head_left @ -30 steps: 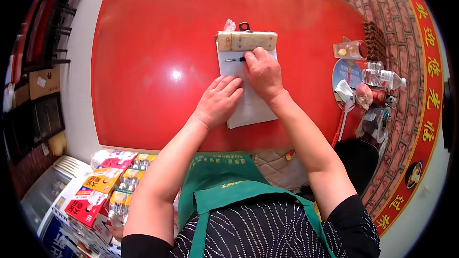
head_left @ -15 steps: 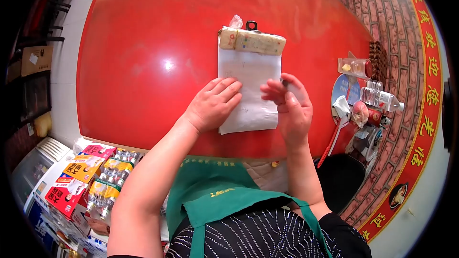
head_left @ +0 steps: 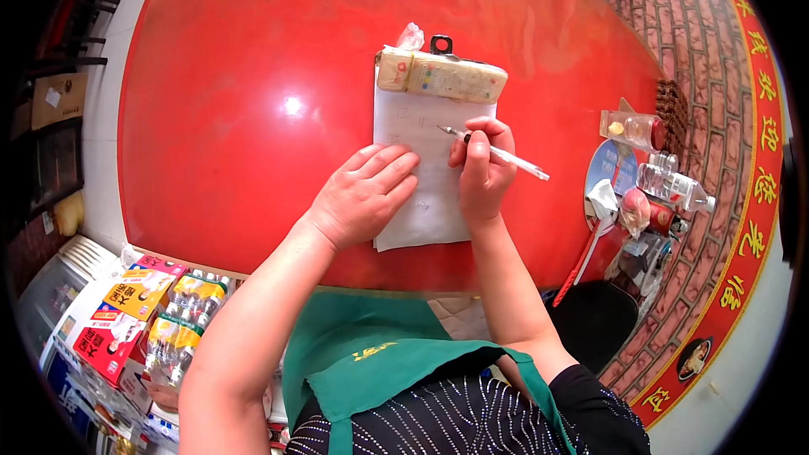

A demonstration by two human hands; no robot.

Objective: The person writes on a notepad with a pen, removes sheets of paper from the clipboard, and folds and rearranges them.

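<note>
White paper (head_left: 430,194) with faint writing lies on a clipboard, its black clip (head_left: 442,44) at the top. Across the upper part of the sheet rests a remote control (head_left: 442,76) in a clear wrapping. My left hand (head_left: 366,194) is flat on the paper's left edge, fingers together and outstretched, holding nothing. At the right side of the sheet, my right hand (head_left: 484,168) grips a white pen (head_left: 522,163), its dark tip pointing left just over the paper.
The red table (head_left: 253,177) extends around the paper. On its right are a round blue fan (head_left: 608,170), a plastic bottle (head_left: 674,188), a clear jar (head_left: 634,130) and a red-handled swatter (head_left: 580,265). Drink packs (head_left: 181,329) stand at lower left.
My right hand took up the pen from the paper, swung right, then came back over the sheet with its tip turned left. My left hand stays on the paper.
</note>
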